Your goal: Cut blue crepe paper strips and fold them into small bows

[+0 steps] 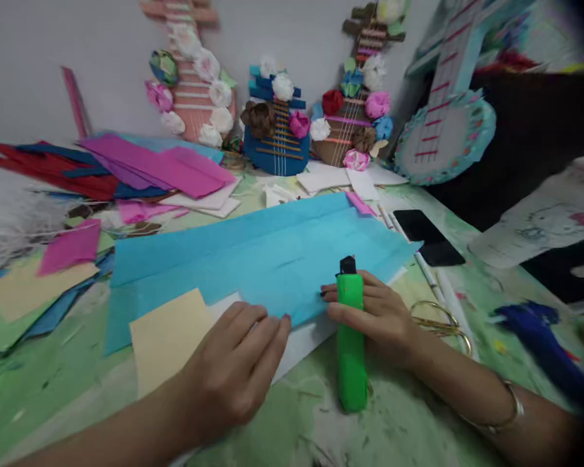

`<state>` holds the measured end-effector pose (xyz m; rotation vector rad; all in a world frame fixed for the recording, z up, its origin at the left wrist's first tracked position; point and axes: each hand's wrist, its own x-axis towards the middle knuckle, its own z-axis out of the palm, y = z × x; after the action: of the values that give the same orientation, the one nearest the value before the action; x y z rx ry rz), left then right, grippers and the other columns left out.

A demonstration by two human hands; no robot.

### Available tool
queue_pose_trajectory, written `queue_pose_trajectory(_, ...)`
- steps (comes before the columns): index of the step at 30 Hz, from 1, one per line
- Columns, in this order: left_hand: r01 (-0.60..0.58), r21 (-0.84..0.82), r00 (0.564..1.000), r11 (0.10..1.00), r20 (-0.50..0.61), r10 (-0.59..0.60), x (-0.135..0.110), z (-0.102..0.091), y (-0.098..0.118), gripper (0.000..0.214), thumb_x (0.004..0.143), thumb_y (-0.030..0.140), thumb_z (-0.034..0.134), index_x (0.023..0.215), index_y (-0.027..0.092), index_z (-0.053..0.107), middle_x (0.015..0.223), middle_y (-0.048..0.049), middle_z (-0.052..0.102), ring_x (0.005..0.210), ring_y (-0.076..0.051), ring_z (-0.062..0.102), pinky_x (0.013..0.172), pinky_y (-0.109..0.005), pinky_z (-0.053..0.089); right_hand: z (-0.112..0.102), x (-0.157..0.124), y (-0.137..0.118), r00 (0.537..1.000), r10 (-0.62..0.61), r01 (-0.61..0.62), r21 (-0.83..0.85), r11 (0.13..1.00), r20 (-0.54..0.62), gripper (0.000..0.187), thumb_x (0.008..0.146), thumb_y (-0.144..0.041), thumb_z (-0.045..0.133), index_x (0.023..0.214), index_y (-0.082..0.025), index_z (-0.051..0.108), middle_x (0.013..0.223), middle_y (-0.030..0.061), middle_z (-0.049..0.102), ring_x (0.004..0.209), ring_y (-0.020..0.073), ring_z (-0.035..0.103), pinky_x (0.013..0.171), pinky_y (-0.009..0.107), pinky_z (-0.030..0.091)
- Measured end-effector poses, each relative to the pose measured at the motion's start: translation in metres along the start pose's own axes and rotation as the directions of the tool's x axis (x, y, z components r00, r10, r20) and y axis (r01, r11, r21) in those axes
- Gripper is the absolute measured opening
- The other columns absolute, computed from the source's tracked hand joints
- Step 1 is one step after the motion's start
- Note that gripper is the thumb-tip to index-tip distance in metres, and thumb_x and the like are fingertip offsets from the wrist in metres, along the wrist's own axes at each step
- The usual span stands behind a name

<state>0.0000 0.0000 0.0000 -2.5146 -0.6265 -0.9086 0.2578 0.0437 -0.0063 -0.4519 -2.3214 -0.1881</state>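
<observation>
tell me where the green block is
The green block is in the right hand, just right of centre in the head view, its top in front of the blue paper.

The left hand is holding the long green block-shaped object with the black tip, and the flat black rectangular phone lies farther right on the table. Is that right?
Wrong hand: the head view shows the right hand holding the long green block-shaped object. The flat black rectangular phone does lie farther right.

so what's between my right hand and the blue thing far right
The head view shows gold scissors and a white rod between your right hand and the blue thing.
</observation>
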Motion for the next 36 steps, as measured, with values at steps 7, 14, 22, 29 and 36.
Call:
queue_pose_trajectory(7, 0.023, -0.003, 0.999, 1.000, -0.041, -0.023, 0.002, 0.002, -0.001, 0.020, 0.086, 0.001, 0.053, 0.103, -0.005, 0.061, 0.086, -0.0196, 0.063, 0.086, -0.032, 0.057, 0.064, -0.050, 0.052, -0.005, 0.008, -0.004, 0.999, -0.026, 0.024, -0.082, 0.996, -0.024, 0.016, 0.090, -0.008, 0.050, 0.103, -0.014, 0.058, 0.082, 0.0113, 0.073, 0.089, 0.0236, 0.070, 0.086, 0.047, 0.052)
queue_pose_trajectory(14, 0.036, 0.007, 0.996, 0.999, -0.076, -0.036, 0.005, 0.003, -0.001, 0.019, 0.082, -0.002, 0.058, 0.100, -0.005, 0.061, 0.084, -0.0202, 0.063, 0.083, -0.031, 0.058, 0.060, -0.048, 0.052, -0.008, 0.008, -0.006, 0.999, -0.040, 0.035, -0.128, 0.991, -0.034, 0.016, 0.090, -0.009, 0.049, 0.100, -0.015, 0.060, 0.087, 0.0111, 0.073, 0.093, 0.0226, 0.070, 0.088, 0.044, 0.053)
queue_pose_trajectory(22, 0.050, 0.027, 0.996, 0.998, -0.080, -0.048, 0.004, 0.005, 0.000, 0.023, 0.079, -0.003, 0.062, 0.101, -0.005, 0.061, 0.085, -0.0209, 0.064, 0.082, -0.032, 0.058, 0.059, -0.049, 0.052, -0.010, 0.009, -0.006, 0.999, -0.034, 0.029, -0.116, 0.993, -0.040, 0.017, 0.086, -0.006, 0.056, 0.098, -0.016, 0.062, 0.090, 0.0094, 0.074, 0.095, 0.0231, 0.070, 0.088, 0.048, 0.054)
queue_pose_trajectory(29, 0.055, 0.024, 0.994, 0.998, -0.095, -0.053, 0.005, 0.005, 0.000, 0.019, 0.081, -0.001, 0.059, 0.100, -0.005, 0.062, 0.084, -0.0208, 0.064, 0.080, -0.031, 0.058, 0.059, -0.048, 0.051, -0.011, 0.011, -0.007, 1.000, -0.004, 0.001, -0.113, 0.994, -0.026, 0.014, 0.087, -0.007, 0.056, 0.092, -0.018, 0.063, 0.092, 0.0084, 0.075, 0.095, 0.0217, 0.071, 0.094, 0.051, 0.051)
queue_pose_trajectory(36, 0.061, 0.042, 0.992, 0.997, -0.109, -0.056, 0.006, 0.002, -0.001, 0.019, 0.082, -0.002, 0.058, 0.100, -0.004, 0.062, 0.085, -0.0201, 0.065, 0.080, -0.031, 0.058, 0.059, -0.047, 0.051, -0.018, 0.015, -0.010, 0.999, -0.028, 0.026, -0.155, 0.988, -0.014, 0.013, 0.085, -0.005, 0.059, 0.090, -0.017, 0.062, 0.093, 0.0102, 0.075, 0.095, 0.0232, 0.071, 0.093, 0.051, 0.052)
